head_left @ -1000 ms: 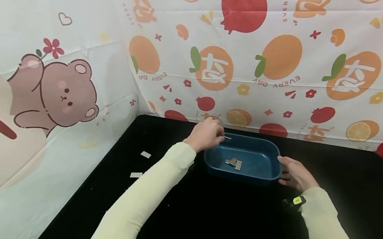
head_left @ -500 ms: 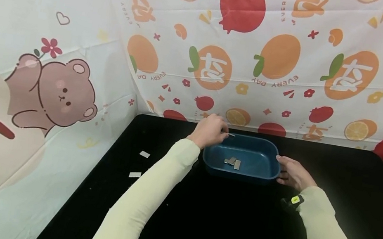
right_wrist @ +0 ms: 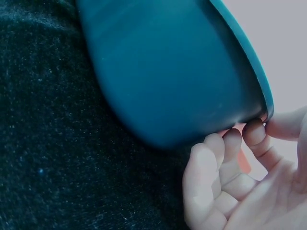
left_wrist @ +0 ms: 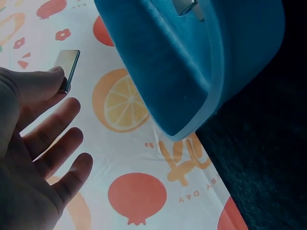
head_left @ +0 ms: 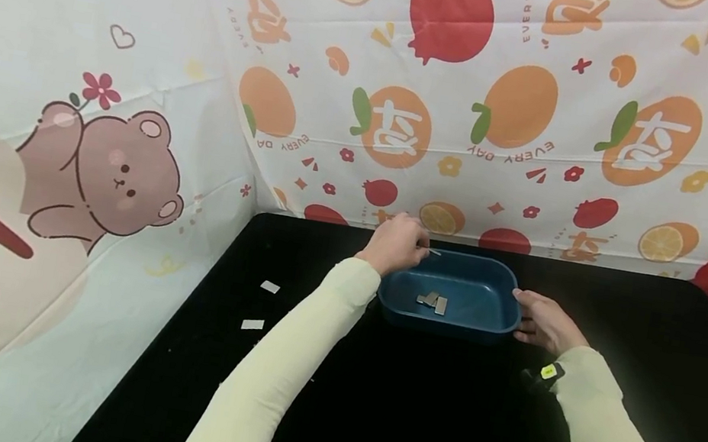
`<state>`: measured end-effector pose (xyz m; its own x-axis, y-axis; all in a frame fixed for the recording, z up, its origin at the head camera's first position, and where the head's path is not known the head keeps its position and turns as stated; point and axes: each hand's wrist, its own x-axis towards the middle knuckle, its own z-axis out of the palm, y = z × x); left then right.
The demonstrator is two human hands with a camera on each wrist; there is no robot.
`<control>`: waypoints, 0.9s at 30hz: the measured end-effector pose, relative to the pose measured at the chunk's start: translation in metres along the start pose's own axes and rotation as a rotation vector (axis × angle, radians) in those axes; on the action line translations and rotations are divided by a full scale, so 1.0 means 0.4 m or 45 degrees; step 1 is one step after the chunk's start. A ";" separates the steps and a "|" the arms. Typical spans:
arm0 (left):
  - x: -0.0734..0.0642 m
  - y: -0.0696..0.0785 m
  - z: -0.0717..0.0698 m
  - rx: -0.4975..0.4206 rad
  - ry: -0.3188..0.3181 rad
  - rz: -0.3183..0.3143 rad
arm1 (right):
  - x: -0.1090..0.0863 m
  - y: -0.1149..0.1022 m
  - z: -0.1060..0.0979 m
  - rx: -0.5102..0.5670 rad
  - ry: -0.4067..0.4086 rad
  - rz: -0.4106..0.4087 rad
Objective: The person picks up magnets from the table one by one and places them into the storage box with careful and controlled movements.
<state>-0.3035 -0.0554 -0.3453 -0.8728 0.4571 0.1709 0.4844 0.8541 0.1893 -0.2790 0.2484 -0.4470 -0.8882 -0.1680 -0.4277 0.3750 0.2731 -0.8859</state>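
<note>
My left hand [head_left: 397, 245] is above the far left corner of a blue plastic basin [head_left: 481, 297]. Between its thumb and index finger it pinches a small flat shiny metal block [left_wrist: 69, 67]; the other fingers are spread loosely in the left wrist view. Several similar silver blocks [head_left: 441, 306] lie together on the basin floor. At the basin's right end, my right hand [head_left: 547, 321] grips the rim, thumb on top and index finger underneath, as the right wrist view shows. Its remaining fingers curl against or near the outer wall.
Two small white rectangular pieces [head_left: 252, 325] lie on the black tabletop [head_left: 434, 419] to the left, beside the left sleeve. A fruit-print cloth [head_left: 454, 113] hangs behind the table's far edge, and a bear-print cloth [head_left: 124, 177] hangs along the left side.
My left hand has shifted right and slightly up with the metal block, further over the basin's far left corner. The right hand stays on the rim, and the blocks inside look unmoved.
</note>
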 end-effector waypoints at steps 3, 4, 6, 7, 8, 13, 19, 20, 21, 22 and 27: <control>0.005 0.000 0.011 0.020 -0.009 -0.004 | -0.001 0.002 -0.001 0.019 -0.003 0.006; 0.007 0.000 0.015 0.023 -0.012 -0.007 | -0.002 0.003 -0.001 0.029 -0.004 0.008; 0.010 0.000 0.022 0.031 -0.014 -0.009 | -0.002 0.006 -0.002 0.041 -0.009 0.007; 0.010 -0.001 0.025 0.036 -0.014 -0.008 | -0.002 0.007 -0.002 0.047 -0.012 0.009; 0.011 -0.001 0.028 0.038 -0.015 -0.009 | -0.002 0.008 -0.002 0.050 -0.014 0.012; 0.015 -0.005 0.040 0.024 -0.008 -0.017 | 0.000 0.006 -0.002 0.037 -0.012 0.009; 0.023 -0.009 0.054 -0.007 -0.052 -0.063 | 0.003 0.005 -0.002 0.027 -0.008 0.004; 0.024 -0.009 0.055 -0.013 -0.058 -0.066 | 0.003 0.005 -0.002 0.023 -0.008 0.002; 0.025 -0.009 0.056 -0.021 -0.066 -0.069 | 0.002 0.005 -0.002 0.017 -0.007 -0.002; 0.027 -0.009 0.057 -0.029 -0.073 -0.072 | 0.003 0.005 -0.002 0.013 -0.004 -0.005; 0.033 -0.007 0.062 -0.046 -0.102 -0.081 | 0.003 0.005 0.000 0.000 0.005 -0.015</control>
<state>-0.3180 -0.0455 -0.3676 -0.9032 0.4217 0.0797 0.4282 0.8734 0.2320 -0.2794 0.2487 -0.4495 -0.8935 -0.1675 -0.4166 0.3646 0.2710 -0.8909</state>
